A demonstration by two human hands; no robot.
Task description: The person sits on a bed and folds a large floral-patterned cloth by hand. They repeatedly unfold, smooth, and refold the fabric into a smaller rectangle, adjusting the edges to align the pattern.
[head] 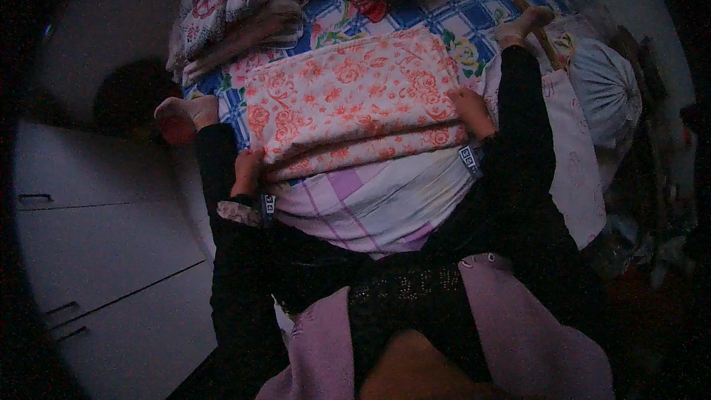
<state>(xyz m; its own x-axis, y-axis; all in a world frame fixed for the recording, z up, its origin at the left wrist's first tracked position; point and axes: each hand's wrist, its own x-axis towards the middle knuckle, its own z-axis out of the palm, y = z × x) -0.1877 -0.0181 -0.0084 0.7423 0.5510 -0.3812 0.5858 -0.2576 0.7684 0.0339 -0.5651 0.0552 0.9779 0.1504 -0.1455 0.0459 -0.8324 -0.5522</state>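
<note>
A folded white cloth with an orange floral print [350, 89] lies across the bed between my outstretched legs. Its near edge is doubled over into a thick fold. At the cloth's near left corner, my left hand [248, 171] grips the edge. My right hand [472, 111] holds the right edge, a little farther from me, with the fingertips partly hidden by the fabric. Directly before my lap is a white and purple checked fabric [355, 205], partly covered by the floral cloth. Each wrist wears a band with a printed code.
Beneath everything is a blue floral bedcover [328, 16]. A pile of folded textiles [228, 16] stands far left, with a red cloth [369, 3] beyond. On the right are a pale gathered bundle [605, 89] and a wooden stick [547, 47]. White drawers [111, 244] flank the bed's left side.
</note>
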